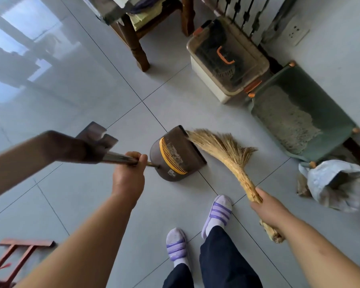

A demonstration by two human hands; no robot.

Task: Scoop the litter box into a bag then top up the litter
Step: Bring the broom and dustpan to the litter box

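now left grip (pixel 129 175) curls round the dustpan (pixel 181 150) handle mid-frame, right grip (pixel 268 208) clutches the straw broom (pixel 222 146), bristles beside its lip

litter box (pixel 322 94): green, open-topped, upright on tiled floor (pixel 104 94), far right | litter (pixel 279 117): pale beige granules heaped over its left part, right part bare | bag (pixel 320 179): pale grey, crumpled, mouth open, just beside box's near corner

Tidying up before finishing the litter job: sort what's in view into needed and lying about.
Job: litter box, bag, dustpan in left hand, straw broom in right hand.
Lying about: lidded storage bin, wooden table leg, red frame, wall socket.
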